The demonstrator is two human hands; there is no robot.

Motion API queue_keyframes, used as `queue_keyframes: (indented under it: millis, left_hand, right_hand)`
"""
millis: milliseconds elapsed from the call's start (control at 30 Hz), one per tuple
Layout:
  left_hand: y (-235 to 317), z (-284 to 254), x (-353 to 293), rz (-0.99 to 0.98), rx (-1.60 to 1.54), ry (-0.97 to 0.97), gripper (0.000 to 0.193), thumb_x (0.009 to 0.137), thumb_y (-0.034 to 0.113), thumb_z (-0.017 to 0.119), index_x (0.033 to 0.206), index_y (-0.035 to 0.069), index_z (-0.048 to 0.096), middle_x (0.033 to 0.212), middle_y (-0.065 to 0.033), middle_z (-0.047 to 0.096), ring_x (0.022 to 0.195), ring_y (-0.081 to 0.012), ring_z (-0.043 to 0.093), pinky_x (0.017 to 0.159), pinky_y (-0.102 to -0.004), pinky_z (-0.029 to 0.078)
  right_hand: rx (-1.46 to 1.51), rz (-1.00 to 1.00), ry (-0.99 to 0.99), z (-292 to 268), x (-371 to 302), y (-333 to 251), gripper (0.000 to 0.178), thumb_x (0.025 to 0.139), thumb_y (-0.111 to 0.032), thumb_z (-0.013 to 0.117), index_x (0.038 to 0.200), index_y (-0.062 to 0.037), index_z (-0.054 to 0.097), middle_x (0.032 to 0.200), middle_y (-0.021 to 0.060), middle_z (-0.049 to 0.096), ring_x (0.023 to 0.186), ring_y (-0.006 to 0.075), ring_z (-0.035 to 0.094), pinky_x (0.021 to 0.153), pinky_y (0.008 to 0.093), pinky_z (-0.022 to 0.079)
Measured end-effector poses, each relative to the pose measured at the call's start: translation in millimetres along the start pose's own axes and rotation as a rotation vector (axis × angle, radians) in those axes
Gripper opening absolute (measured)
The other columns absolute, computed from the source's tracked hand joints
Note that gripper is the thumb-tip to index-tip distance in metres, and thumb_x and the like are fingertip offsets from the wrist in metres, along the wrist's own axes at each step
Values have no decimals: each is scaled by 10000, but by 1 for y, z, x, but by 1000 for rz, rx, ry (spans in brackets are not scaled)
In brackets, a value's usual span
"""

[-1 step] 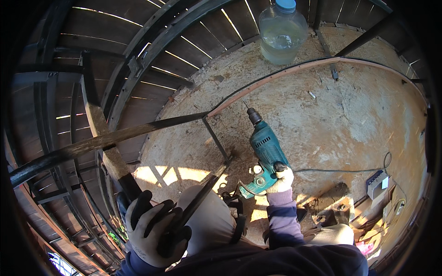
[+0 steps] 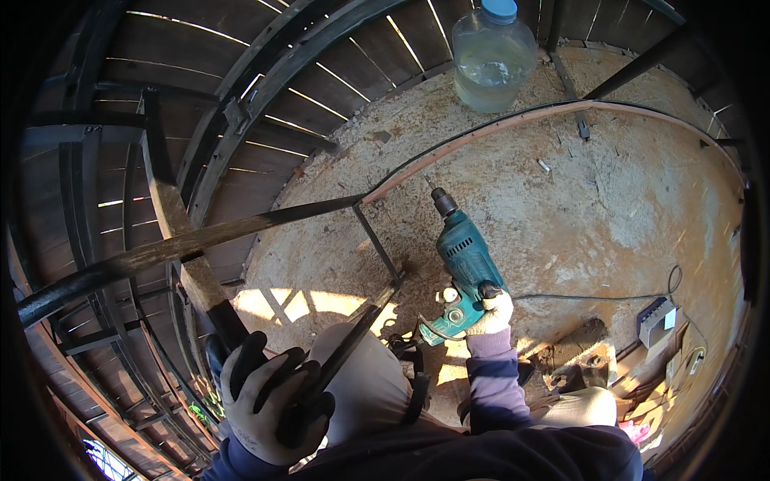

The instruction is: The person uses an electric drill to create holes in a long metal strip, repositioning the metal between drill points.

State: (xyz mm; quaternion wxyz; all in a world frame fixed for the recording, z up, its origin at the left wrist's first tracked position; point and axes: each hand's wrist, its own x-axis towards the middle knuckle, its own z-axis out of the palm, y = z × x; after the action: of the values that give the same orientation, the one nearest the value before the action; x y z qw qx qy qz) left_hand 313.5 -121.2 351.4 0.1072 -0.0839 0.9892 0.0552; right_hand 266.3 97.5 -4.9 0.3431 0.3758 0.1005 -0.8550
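My right hand (image 2: 491, 313), gloved, is wrapped round the handle of a teal power drill (image 2: 467, 252). The drill's dark chuck (image 2: 443, 202) points away from me, and its thin bit ends just short of a long metal bar (image 2: 473, 143) with a reddish-brown side. My left hand (image 2: 273, 401), in a grey glove with black fingers, is curled round the near end of a dark metal bar (image 2: 357, 333). That bar belongs to a welded frame, whose long dark rail (image 2: 192, 239) crosses to the left. The inner side of the left grip is hidden.
A large clear jug (image 2: 493, 68) with a blue cap stands at the far side. A cable (image 2: 581, 297) runs right from the drill, near a grey box (image 2: 658, 321). Dark slatted framework (image 2: 152, 172) fills the left. Scrap wood (image 2: 642, 385) lies at lower right.
The drill and my right hand have shifted very slightly; otherwise nothing has visibly moved.
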Motion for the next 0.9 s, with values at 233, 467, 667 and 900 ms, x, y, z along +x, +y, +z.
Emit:
queue_keyframes:
  millis: [233,467,667,900]
  left_hand:
    - [-3,-1,1,1,-26,-18,483,653,227,808,1119,149,709,1272,-65,625,1297,-446,490,1030,-571,443]
    - [-8,0,-1,10,-83,-13,507,648,230,805,1133,130,693,1276,-77,614,1291,-453,489,1034,-566,446]
    - [-3,0,1,-24,-71,-2,462,639,216,805,1087,138,722,1250,-73,637,1291,-452,493,1038,-566,446]
    - [0,-1,4,-46,-19,-13,459,642,195,803,1092,140,733,1232,-78,641,1260,-453,517,1014,-559,464]
  right_hand:
    - [-172,1,-73,19,-16,-12,726,717,-78,675,1385,102,455,1229,279,631,1030,441,672,855,556,600]
    - [-264,31,-7,43,-26,-29,670,738,-84,645,1365,72,469,1200,264,629,982,428,685,806,563,610]
    - [-206,-14,40,33,-26,-9,571,817,-139,656,1331,56,501,1133,239,655,918,408,694,744,538,615]
    - [-113,63,65,36,-21,-13,636,742,-146,662,1328,54,512,1155,240,656,922,402,682,775,545,602]
